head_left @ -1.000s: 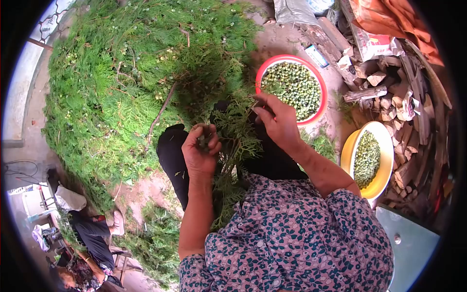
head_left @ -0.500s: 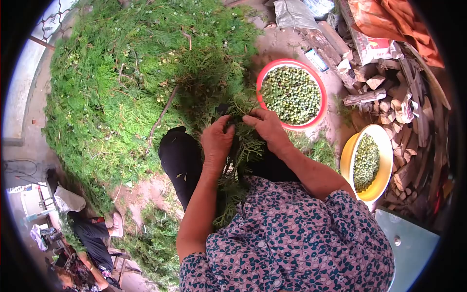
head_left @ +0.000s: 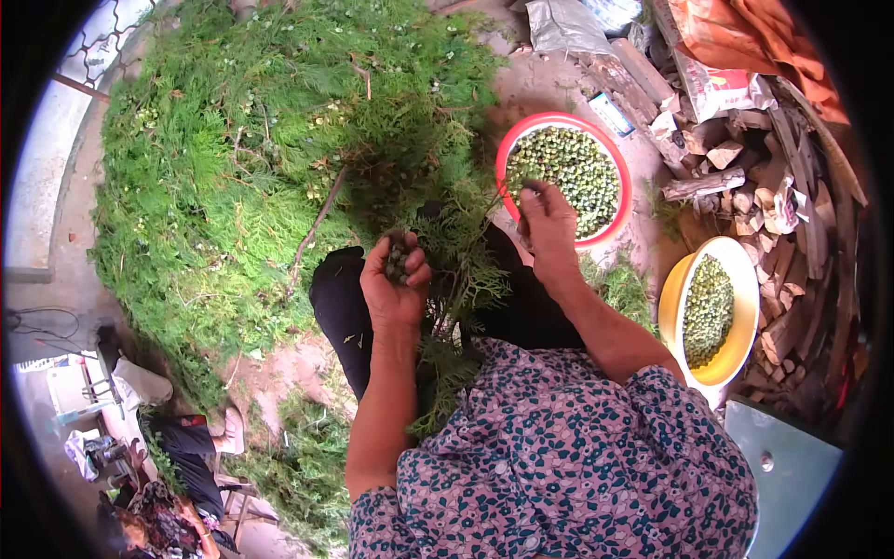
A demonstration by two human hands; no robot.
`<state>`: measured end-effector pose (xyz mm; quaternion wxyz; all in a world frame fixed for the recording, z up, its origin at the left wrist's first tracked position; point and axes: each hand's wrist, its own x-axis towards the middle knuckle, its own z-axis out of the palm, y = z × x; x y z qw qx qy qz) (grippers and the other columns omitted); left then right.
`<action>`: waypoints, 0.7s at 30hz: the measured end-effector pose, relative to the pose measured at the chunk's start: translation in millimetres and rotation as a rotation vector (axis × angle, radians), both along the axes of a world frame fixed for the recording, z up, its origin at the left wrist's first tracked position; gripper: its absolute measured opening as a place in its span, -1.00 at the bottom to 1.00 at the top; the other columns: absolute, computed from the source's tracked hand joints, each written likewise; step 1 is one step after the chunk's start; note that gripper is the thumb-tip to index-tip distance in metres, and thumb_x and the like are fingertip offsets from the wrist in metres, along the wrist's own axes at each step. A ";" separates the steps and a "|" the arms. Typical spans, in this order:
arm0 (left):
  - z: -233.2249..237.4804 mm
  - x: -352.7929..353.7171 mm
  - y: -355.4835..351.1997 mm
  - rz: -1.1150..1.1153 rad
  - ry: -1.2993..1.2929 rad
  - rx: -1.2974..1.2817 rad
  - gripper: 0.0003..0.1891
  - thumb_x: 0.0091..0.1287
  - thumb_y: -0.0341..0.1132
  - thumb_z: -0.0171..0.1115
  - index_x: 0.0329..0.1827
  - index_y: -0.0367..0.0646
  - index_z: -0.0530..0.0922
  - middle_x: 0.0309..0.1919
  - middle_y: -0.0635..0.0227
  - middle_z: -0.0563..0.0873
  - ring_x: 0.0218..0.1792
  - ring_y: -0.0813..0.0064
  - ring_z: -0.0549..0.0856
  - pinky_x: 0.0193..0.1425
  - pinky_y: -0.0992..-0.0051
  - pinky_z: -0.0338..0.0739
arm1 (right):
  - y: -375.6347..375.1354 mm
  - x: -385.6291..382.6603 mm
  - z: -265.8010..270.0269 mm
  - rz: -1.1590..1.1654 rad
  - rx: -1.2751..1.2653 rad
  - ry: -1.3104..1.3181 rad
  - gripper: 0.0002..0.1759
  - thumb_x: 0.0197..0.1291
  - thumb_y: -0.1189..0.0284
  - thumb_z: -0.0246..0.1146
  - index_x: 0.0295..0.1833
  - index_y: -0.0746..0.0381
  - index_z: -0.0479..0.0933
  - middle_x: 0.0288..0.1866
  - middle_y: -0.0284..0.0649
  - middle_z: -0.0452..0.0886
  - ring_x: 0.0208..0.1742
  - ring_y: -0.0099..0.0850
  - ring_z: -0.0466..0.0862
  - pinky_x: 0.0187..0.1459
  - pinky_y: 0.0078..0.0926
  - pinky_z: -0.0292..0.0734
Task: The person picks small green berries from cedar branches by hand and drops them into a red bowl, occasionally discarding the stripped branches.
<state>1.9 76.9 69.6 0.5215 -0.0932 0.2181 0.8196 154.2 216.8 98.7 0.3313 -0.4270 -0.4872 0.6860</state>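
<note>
My left hand (head_left: 395, 284) is turned palm up, its fingers curled around a small handful of dark green cones (head_left: 397, 265). To the right, my right hand (head_left: 551, 228) is raised with its fingertips pinched together; what they hold, if anything, is too small to make out. Between the hands a leafy evergreen branch (head_left: 466, 265) lies across my lap, its thin tip reaching toward the right hand. Just beyond that hand stands a red-rimmed basin (head_left: 626, 177) full of small round green cones (head_left: 568, 168).
A large heap of cut evergreen branches (head_left: 233, 186) spreads ahead and left. On the right are a yellow basin (head_left: 740, 326) of green cones, stacked firewood (head_left: 773, 252) and an orange sheet (head_left: 745, 37). Another person (head_left: 177, 494) sits at lower left.
My hands were together at the branch and have parted. The left has drawn back and turned up, showing the cones in it; the right has moved right, toward the red-rimmed basin.
</note>
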 end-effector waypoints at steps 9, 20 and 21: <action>80.0 39.1 38.4 0.196 0.160 0.051 -0.64 0.39 -0.06 -0.04 -0.25 -0.22 0.51 -0.23 0.19 0.60 -0.23 0.37 0.55 -0.25 0.44 0.54 | -43.3 -27.2 28.5 0.010 -0.464 0.807 -0.70 0.33 0.30 0.05 -0.03 0.32 0.45 -0.15 -0.26 0.56 -0.11 -0.45 0.56 0.03 -0.47 0.47; 83.0 86.4 65.3 0.138 1.171 -0.052 -0.30 0.41 0.16 -0.43 0.04 -0.43 0.35 0.06 0.01 0.48 0.09 0.23 0.48 0.21 0.30 0.34 | -33.5 -10.8 52.9 -0.010 -0.765 0.878 -0.58 0.34 0.12 -0.03 0.04 0.25 0.36 -0.04 -0.20 0.47 0.04 -0.34 0.47 0.13 -0.31 0.36; 84.5 88.4 65.9 0.128 1.168 -0.046 -0.30 0.41 0.16 -0.43 0.04 -0.43 0.35 0.06 0.01 0.48 0.09 0.23 0.48 0.21 0.30 0.34 | -31.1 -7.1 52.2 -0.021 -0.760 0.878 -0.58 0.34 0.12 -0.03 0.04 0.25 0.36 -0.04 -0.20 0.47 0.04 -0.34 0.47 0.13 -0.31 0.36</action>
